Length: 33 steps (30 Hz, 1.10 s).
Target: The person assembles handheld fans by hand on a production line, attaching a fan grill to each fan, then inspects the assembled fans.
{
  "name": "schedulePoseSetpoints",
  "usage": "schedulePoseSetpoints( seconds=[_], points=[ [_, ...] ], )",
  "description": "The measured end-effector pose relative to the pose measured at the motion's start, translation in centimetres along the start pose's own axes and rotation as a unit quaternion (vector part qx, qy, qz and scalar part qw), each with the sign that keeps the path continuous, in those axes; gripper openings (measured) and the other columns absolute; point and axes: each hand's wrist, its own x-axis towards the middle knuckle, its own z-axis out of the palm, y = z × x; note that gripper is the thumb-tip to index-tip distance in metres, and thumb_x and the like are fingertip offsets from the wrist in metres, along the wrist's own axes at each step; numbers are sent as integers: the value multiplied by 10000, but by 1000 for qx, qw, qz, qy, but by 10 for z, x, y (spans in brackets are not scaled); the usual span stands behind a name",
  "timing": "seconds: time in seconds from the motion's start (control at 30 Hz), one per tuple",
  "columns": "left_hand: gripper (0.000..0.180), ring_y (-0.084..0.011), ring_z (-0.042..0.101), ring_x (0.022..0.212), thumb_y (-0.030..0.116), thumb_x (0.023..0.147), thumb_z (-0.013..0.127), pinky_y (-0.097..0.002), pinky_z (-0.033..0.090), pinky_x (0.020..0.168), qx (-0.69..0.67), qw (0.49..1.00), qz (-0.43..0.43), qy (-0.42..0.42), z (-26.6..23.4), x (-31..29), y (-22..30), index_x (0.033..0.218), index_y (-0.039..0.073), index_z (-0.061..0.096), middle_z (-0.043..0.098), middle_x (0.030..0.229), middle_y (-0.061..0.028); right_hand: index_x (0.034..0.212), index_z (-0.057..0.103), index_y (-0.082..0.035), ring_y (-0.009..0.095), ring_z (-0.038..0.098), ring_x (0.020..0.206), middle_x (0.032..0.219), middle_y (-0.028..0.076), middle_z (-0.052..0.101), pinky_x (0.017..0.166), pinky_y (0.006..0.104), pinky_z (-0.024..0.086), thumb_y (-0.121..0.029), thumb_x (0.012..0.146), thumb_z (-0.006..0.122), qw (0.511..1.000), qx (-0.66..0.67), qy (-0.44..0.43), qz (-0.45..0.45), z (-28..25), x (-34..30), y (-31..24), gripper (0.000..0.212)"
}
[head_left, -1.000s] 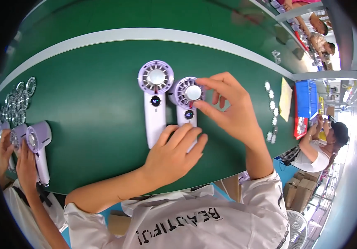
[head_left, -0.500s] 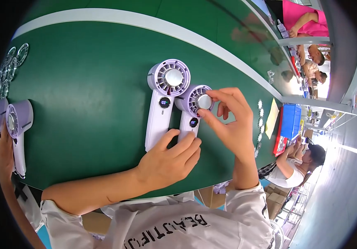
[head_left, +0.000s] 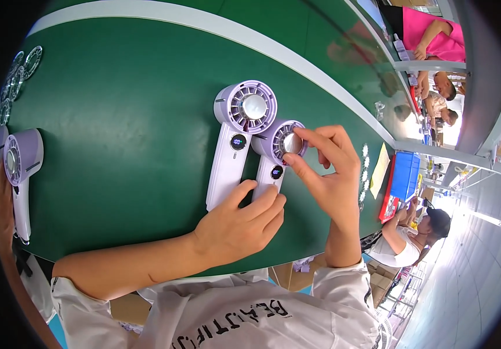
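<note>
View shifted | right fingers (head_left: 325,144) pinch disc (head_left: 292,143) | left fingers (head_left: 262,202) clasp, half-hide fan (head_left: 269,163) | second fan (head_left: 228,166) beside

My left hand (head_left: 241,218) sits back uppermost, fingers (head_left: 271,212) curled inward and thumb (head_left: 244,190) arched slightly apart, at the end of a bare left forearm (head_left: 140,264) slanting in from lower left. To its right and a little higher, my right hand (head_left: 298,145) poses in a pinch, thumb (head_left: 303,167) below index finger (head_left: 320,139), tips a short gap apart, above a near-upright right forearm (head_left: 344,235).
</note>
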Motion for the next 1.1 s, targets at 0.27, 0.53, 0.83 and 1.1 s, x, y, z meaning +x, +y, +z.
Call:
schedulePoseSetpoints(
  seconds=[0.27, 0.53, 0.83, 1.1],
  points=[
    [271, -224, 569, 1184, 254, 803, 734, -449, 457, 991, 0, 1000, 0, -4, -1, 1, 0, 980, 53, 688, 645, 1138, -67, 1091, 771, -61, 154, 596, 736, 899, 44, 623, 593, 283, 469, -99, 718, 900, 1000, -12, -12, 14, -3, 3, -5, 396],
    [297, -221, 565, 1188, 267, 782, 754, -459, 456, 991, -4, 1000, -5, -8, -1, 3, 0, 983, 57, 691, 642, 1151, -57, 1126, 762, -70, 89, 462, 651, 925, 6, 616, 547, 254, 393, -90, 745, 881, 998, 60, 8, 14, -3, -2, 4, 399],
    [285, -224, 578, 1172, 252, 773, 760, -456, 468, 982, -5, 1000, -9, -9, -2, 1, -1, 968, 55, 695, 652, 1140, -55, 1102, 775, -82, 83, 441, 634, 856, -1, 613, 540, 253, 370, -76, 777, 858, 997, 70, -12, 12, 1, 2, 5, 335],
    [283, -234, 582, 1171, 222, 767, 768, -452, 478, 966, -23, 1000, 1, -15, -4, 3, -2, 971, 40, 693, 652, 1137, -68, 1065, 783, -69, 85, 390, 621, 832, -5, 597, 531, 263, 328, -88, 770, 868, 995, 84, -15, 59, -1, 4, 3, 308]
  ],
)
